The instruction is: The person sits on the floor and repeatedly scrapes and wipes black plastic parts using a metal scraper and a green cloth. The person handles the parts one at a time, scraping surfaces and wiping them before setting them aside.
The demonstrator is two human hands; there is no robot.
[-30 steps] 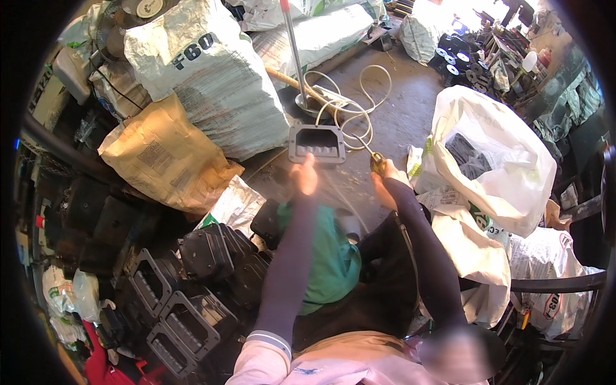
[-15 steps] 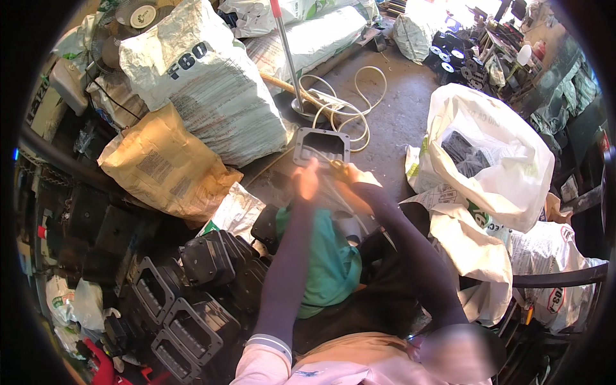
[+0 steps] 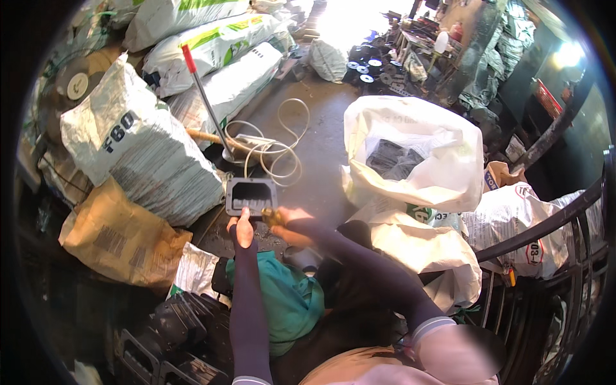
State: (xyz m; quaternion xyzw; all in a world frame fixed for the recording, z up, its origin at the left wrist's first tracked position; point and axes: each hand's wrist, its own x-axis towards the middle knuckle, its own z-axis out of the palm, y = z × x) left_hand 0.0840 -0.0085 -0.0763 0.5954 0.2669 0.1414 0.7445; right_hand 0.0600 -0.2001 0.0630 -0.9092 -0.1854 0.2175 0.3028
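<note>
Well, from where I stand, the bare grey floor (image 3: 321,147) runs from the person toward the bright far end. Plump white sacks (image 3: 212,45) lie heaped at the far left, and nearer on that side a bulky white bag (image 3: 138,147) stands beside a creased brown paper bag (image 3: 119,244). Over on the right, a big open white bag (image 3: 452,154) gapes, dark pieces (image 3: 393,159) showing inside it. Green cloth (image 3: 287,308) is bunched between the person's forearms, and at the near left several black frames (image 3: 138,359) crowd together in shadow. Beyond the hands, a thin metal rod (image 3: 206,99) with a red end leans up near a loosely coiled pale cord (image 3: 296,131). One dark grey frame (image 3: 252,205), boxy with a wide opening, is up in front of the person, left of the open bag. The left hand (image 3: 243,231) grips its near edge, thumb laid on the rim and the other fingers hidden from me. The right hand (image 3: 296,224), blurred, has its fingers curled around a small yellowish tool (image 3: 274,218) just beside the frame's near right corner; whether tool and frame touch, I can't tell.
</note>
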